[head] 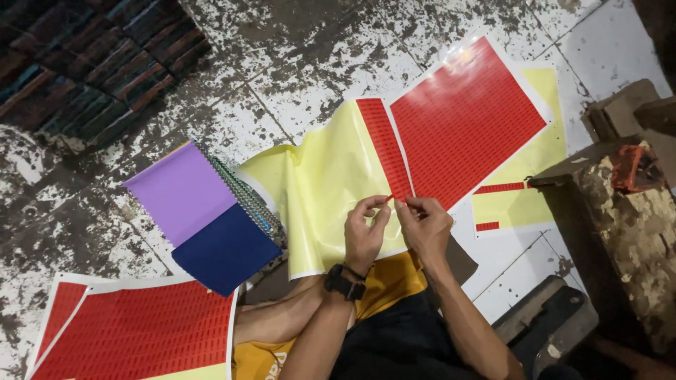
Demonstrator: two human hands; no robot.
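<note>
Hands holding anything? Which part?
Both the left hand and the right hand pinch the bottom end of the strip of red stickers on the yellow backing sheet, fingertips meeting there.

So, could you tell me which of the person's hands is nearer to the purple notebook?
The left hand. It sits just right of the purple notebook in the picture, while the right hand lies farther off, beyond the left.

Open floor above, clutter on three sides

We see bare floor (296, 63) open beyond the sheet (461, 119). Notebooks (208, 218) lie close on the left, a wooden block (620, 225) stands on the right, and more sheets (134, 331) fill the lower left. Both hands, left (362, 236) and right (422, 225), meet at the sheet's edge.
</note>
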